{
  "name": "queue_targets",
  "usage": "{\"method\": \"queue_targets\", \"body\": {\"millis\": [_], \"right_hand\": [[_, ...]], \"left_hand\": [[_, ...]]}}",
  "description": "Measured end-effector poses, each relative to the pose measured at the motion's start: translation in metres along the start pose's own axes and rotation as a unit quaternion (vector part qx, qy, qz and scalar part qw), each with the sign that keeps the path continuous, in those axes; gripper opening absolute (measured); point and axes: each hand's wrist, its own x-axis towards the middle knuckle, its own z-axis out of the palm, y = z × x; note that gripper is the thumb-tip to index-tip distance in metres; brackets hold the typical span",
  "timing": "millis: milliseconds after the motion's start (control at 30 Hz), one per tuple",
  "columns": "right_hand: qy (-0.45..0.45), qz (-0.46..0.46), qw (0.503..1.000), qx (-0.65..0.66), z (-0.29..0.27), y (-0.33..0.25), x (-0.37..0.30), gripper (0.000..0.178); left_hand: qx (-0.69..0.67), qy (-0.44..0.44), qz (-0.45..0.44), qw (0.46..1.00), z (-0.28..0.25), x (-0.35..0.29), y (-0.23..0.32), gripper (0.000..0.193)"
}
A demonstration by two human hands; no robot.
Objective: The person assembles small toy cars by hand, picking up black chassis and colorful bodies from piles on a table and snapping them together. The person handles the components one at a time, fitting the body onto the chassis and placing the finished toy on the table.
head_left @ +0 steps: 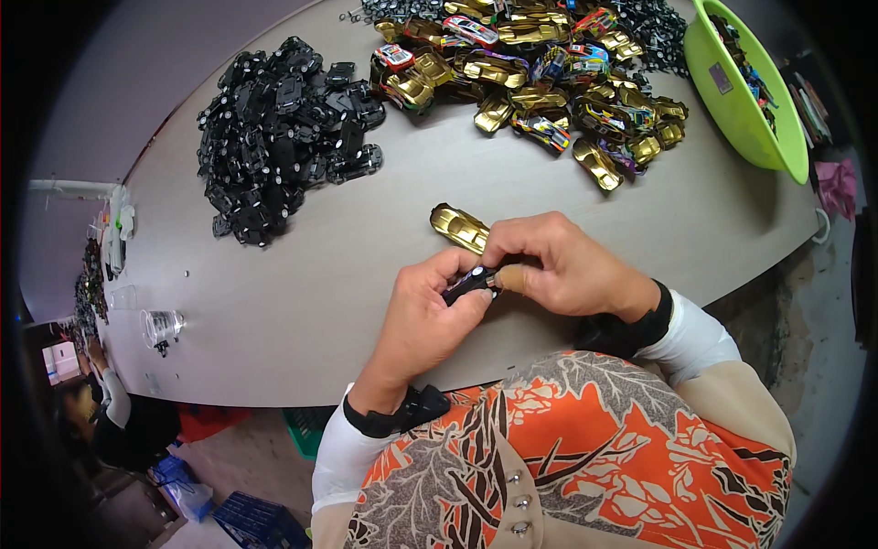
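At far left, a co-worker [114, 412] sits at the edge of the worktop [302, 316], arms reaching toward a heap of small pieces [90, 284]. A clear cup [163, 324] lies nearer, a few dark bits by its mouth. Next, a tall mound of black car bases [270, 137] spreads across the worktop's far left.

At centre, the person's left hand [419, 316] is closed, thumb and forefinger pinching a black part [463, 285] just above the near edge of the worktop. Just beyond it lies a single gold car [460, 228], its right end running behind the right hand [569, 267]. That hand is closed too, fingers curled, its thumb (wrapped in a tan covering) pressed with the forefinger on the right end of the black part; whether a smaller piece sits between them cannot be told.

Behind, gold and multicoloured cars [540, 97] are heaped together, with dark small parts [660, 35] piled at their right. A lime-green tub [736, 119], tilted, holds more colourful pieces at right; pink cloth or plastic [835, 189] hangs beyond the worktop.
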Motion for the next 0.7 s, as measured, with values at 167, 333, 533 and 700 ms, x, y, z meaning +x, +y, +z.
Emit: {"method": "queue_targets", "body": {"millis": [167, 333, 533, 700], "right_hand": [[-0.026, -0.001, 0.999, 0.028, 0.007, -0.001, 0.003, 0.014], [-0.038, 0.144, 0.928, 0.342, -0.005, -0.013, 0.008, 0.02], [-0.03, 0.048, 0.972, 0.229, 0.0, 0.0, 0.011, 0.032], [-0.077, 0.044, 0.981, 0.172, 0.009, 0.004, 0.011, 0.025]], "left_hand": [[0.005, 0.016, -0.039, 0.999, -0.005, -0.011, 0.001, 0.013], [-0.155, 0.023, -0.098, 0.983, -0.019, -0.019, 0.001, 0.014], [-0.181, 0.024, -0.122, 0.976, -0.021, -0.026, -0.004, 0.017], [-0.201, 0.019, -0.111, 0.973, -0.02, -0.029, -0.013, 0.017]]}}
